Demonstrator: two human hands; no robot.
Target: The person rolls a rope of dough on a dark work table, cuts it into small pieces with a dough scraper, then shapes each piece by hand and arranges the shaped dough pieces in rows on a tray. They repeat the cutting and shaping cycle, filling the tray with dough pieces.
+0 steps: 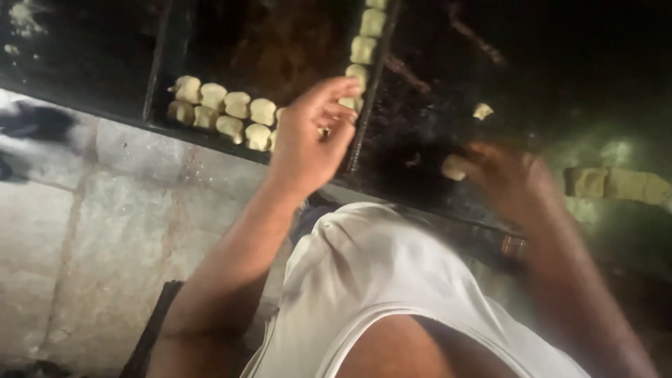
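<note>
Dough pieces (224,112) are laid in two neat rows on a dark baking tray (157,63), up at about 11 o'clock in the view. They are small, pale and lumpy, and each one touches the next, most likely so that many can fit on the tray. A second line of dough lumps (364,42) runs up along the tray's right edge, toward 12 o'clock. The tray is set on a dark tabletop (434,84), and a grey stone floor (84,224) is seen below it at 8 o'clock.

Near the middle, the left hand (315,136) is held over the corner where the rows and the line meet. Its fingers are curled and close together, with the tips right at the dough. Whether a piece is pinched in that grip cannot be told, because the fingers hide the spot. The hand seems to be held low like this so a piece can be set next to the others.

A white shirt (378,280) is seen below, at 6 o'clock.

Further right, at 3 o'clock, the right hand (507,178) is blurred. One pale dough lump (453,168) is seen at its fingertips, and the grip seems to be closed on it, though the blur makes this unsure. Another small bit of dough (481,110) lies alone on the tabletop just above. A long pale strip of dough (619,183) lies at the far right, near the hand, likely so that pieces can be taken from it.
</note>
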